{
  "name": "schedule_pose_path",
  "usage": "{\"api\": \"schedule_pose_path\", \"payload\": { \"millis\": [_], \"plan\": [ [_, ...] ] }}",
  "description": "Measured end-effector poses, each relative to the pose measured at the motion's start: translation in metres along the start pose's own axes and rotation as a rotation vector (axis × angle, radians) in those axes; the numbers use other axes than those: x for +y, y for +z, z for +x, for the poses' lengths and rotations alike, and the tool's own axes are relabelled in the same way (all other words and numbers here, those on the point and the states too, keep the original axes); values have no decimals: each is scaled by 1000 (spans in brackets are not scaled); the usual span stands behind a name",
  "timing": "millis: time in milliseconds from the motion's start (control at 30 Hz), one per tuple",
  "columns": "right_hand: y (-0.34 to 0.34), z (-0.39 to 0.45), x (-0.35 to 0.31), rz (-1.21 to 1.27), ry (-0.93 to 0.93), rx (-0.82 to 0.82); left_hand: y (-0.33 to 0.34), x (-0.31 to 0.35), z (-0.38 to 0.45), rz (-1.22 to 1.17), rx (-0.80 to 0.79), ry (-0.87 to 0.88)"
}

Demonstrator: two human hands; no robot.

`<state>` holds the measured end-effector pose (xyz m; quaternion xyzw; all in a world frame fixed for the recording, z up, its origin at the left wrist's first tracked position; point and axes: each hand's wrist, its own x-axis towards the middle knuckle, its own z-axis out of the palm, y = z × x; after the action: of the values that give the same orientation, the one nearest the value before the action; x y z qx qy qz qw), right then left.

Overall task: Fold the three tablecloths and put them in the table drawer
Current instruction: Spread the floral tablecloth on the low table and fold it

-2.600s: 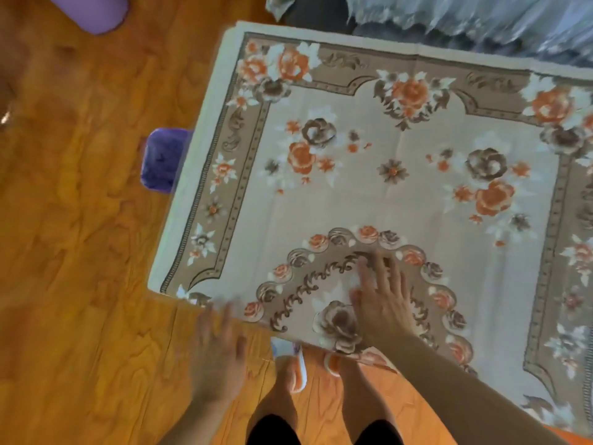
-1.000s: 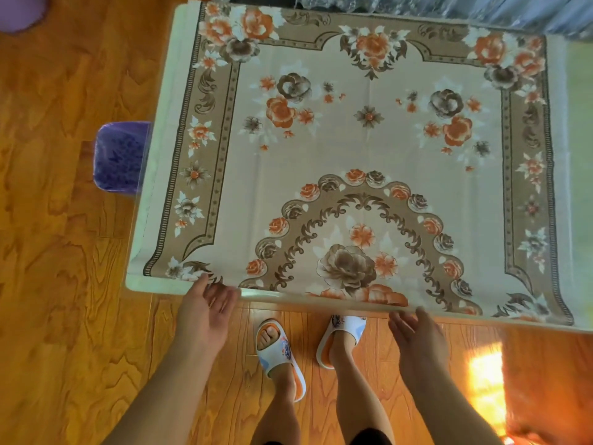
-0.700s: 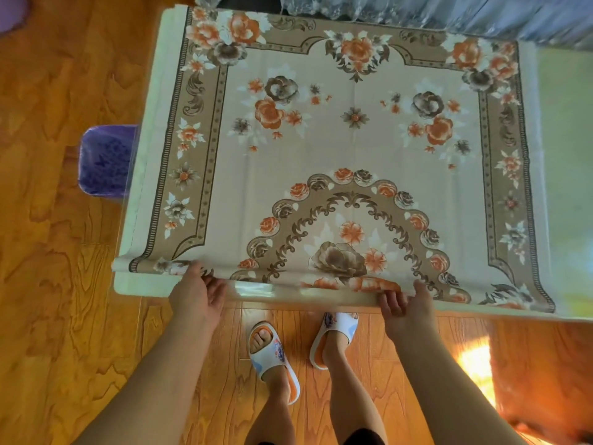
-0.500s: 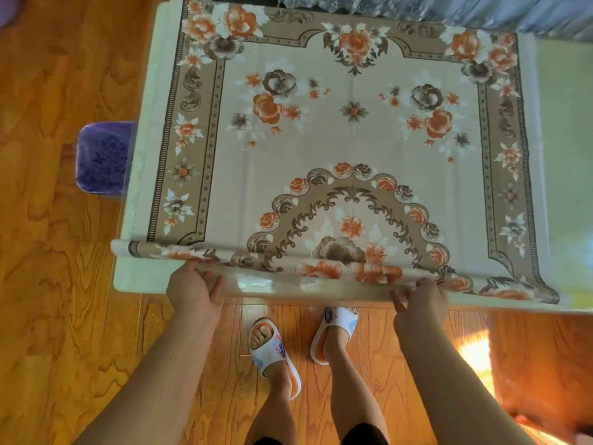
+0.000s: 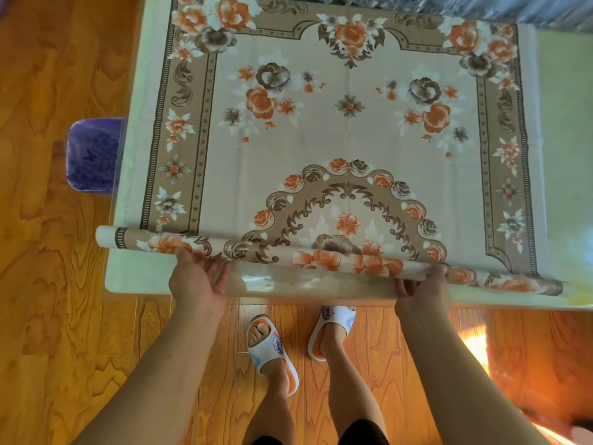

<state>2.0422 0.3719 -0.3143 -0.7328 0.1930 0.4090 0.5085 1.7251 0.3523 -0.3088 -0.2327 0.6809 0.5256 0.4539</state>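
Head view is showing a beige floral-printed tablecloth lying spread over a pale rectangular table, its near edge lifting into a rolled fold above the tabletop. Left hand and right hand are each gripping that fold, fingers curling under the cloth. Glossy orange-brown wooden floorboards are surrounding the table, and a purple plastic bin is standing just beside its left side. White printed slippers are facing the table.
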Motion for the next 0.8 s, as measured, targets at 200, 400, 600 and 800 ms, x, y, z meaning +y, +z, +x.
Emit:
{"api": "schedule_pose_path", "payload": {
  "millis": [200, 400, 600, 800],
  "plan": [
    [-17, 14, -3, 106, 112, -46, 1, -11, 5, -28, 67, -45],
    [-36, 38, -3, 178, 146, -111, -10, -19, 12, -175, 18, -83],
    [-35, 35, -7, 120, 126, -173, -9, -26, 18, -68, 61, -62],
    [0, 31, -47, 33, 7, -99, 25, 13, -3, 63, 80, 183]
  ]
}}
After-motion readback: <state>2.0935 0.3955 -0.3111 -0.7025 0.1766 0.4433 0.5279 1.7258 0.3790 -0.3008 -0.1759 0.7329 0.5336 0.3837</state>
